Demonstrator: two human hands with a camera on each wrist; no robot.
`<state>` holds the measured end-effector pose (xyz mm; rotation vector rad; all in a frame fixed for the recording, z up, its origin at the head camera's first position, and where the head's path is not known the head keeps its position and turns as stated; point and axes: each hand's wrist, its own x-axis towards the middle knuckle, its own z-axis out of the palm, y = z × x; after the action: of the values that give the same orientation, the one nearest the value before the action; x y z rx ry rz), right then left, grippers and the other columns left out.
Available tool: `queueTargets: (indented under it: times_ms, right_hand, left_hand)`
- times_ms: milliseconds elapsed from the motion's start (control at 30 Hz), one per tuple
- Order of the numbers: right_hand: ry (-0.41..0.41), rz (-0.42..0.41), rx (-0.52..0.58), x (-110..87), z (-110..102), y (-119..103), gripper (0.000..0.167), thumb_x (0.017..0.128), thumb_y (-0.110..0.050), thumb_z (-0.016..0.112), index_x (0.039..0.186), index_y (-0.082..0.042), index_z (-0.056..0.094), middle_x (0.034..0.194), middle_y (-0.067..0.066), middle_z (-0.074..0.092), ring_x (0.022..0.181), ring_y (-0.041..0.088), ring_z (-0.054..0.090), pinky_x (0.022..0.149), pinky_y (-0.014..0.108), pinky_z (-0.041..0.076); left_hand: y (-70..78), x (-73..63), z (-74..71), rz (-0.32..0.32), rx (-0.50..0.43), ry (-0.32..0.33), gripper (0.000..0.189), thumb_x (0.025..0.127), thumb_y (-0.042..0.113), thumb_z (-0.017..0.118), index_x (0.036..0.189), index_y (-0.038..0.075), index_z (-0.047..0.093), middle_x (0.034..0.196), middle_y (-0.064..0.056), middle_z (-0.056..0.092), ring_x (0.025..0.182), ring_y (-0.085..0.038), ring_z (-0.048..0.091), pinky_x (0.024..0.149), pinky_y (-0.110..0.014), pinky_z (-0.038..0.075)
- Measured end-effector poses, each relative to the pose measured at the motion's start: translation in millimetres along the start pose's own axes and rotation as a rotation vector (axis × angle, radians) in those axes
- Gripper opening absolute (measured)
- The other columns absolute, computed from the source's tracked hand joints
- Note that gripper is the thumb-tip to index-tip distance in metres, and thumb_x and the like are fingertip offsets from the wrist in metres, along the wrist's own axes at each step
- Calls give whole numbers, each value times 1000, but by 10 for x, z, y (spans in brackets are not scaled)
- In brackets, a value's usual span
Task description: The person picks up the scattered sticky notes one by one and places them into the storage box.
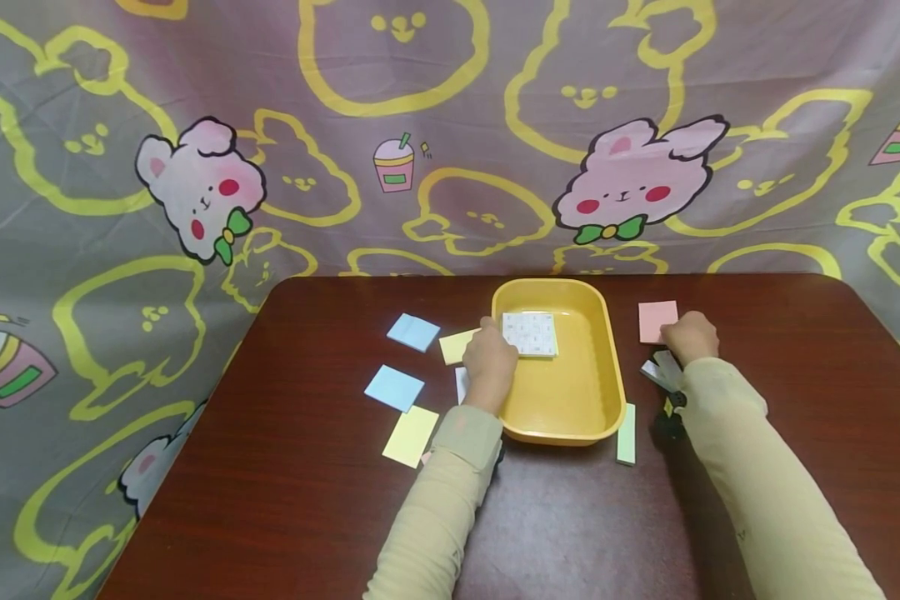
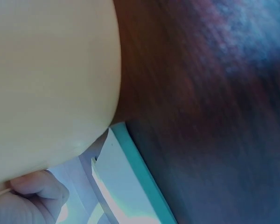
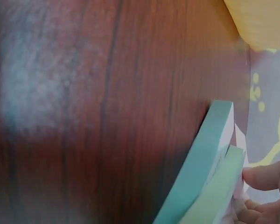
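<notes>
My left hand (image 1: 490, 367) grips the left rim of a yellow plastic tray (image 1: 613, 367); its fingers (image 2: 44, 186) curl at the tray's wall in the left wrist view. Inside the tray lies a white pad with a printed grid (image 1: 528, 333), near that hand. To the right, my right hand (image 1: 693, 337) pinches the lower right corner of a pink sticky note pad (image 1: 655, 321). In the right wrist view the thumb (image 3: 266, 177) presses at the pad's edge, partly behind two green strip pads (image 3: 210, 191).
Blue pads (image 1: 414, 332) and yellow pads (image 1: 411, 436) lie left of the tray, with a white one partly under my left hand. A light green strip (image 1: 626, 435) touches the tray's lower right. Dark wooden table (image 1: 285, 467); a patterned cloth (image 1: 450, 125) hangs behind.
</notes>
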<state>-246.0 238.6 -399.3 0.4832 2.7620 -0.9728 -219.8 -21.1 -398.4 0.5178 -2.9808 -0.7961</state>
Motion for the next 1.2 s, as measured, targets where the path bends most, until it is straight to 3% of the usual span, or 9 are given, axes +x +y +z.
queueTargets:
  times_ms: [100, 300, 533, 667, 767, 900, 1000, 1100, 1200]
  right_hand:
    - [1, 13, 9, 10, -19, 6, 27, 85, -13, 40, 86, 11, 52, 80, 22, 50, 72, 32, 47, 53, 32, 40]
    - [18, 20, 49, 16, -82, -31, 34, 84, -16, 44, 94, 14, 55, 72, 16, 56, 72, 32, 51, 54, 30, 39]
    - [67, 13, 98, 1, -149, -107, 31, 88, -21, 49, 86, 8, 60, 54, -3, 53, 75, 30, 54, 58, 31, 38]
    - [65, -8, 141, -19, -183, -149, 41, 92, -24, 50, 109, 12, 61, 69, 9, 64, 69, 19, 56, 64, 33, 43]
    - [64, -20, 175, -33, -203, -208, 44, 93, -24, 51, 118, 12, 57, 76, 10, 66, 62, 7, 54, 63, 29, 45]
    - [64, -54, 212, -61, -227, -306, 42, 94, -24, 52, 117, 11, 57, 79, 6, 63, 64, 7, 55, 56, 18, 44]
    - [51, -75, 240, -92, -239, -380, 43, 95, -24, 52, 119, 11, 55, 99, 17, 62, 70, 10, 59, 57, 14, 46]
    - [35, -95, 269, -126, -247, -459, 44, 95, -24, 53, 121, 11, 53, 113, 24, 57, 70, 5, 61, 63, 17, 53]
    - [31, -115, 275, -167, -247, -539, 42, 95, -24, 54, 119, 10, 53, 113, 22, 56, 64, -2, 60, 72, 22, 56]
  left_hand:
    - [2, 3, 5, -5, -3, -4, 47, 84, 16, 66, 126, 3, 50, 94, -16, 71, 84, -30, 69, 71, -40, 54]
    - [-1, 8, 13, -4, 15, 1, 47, 84, 17, 66, 126, 3, 51, 93, -15, 71, 84, -30, 69, 71, -40, 54]
    - [2, -4, 7, -6, 2, -1, 44, 85, 18, 67, 123, 3, 52, 93, -16, 71, 83, -30, 69, 71, -40, 54]
    - [0, -11, 1, -6, 6, 2, 44, 84, 17, 67, 123, 4, 51, 93, -15, 71, 83, -30, 69, 71, -40, 54]
    - [-2, -10, 5, -2, 15, 9, 43, 84, 17, 66, 123, 4, 52, 92, -15, 71, 81, -30, 69, 69, -40, 54]
    - [-4, -5, 14, 1, 18, 10, 42, 84, 17, 66, 121, 4, 52, 91, -15, 71, 80, -30, 69, 69, -40, 54]
    - [-4, -3, 14, 0, 18, 6, 42, 84, 17, 66, 121, 4, 52, 91, -15, 71, 81, -30, 69, 69, -39, 54]
    - [-1, -4, 8, -3, 11, 0, 41, 85, 18, 66, 121, 4, 52, 91, -15, 70, 81, -29, 69, 69, -40, 54]
    - [2, -6, 2, -1, 1, -2, 40, 85, 17, 66, 120, 4, 52, 91, -15, 70, 80, -29, 68, 69, -40, 54]
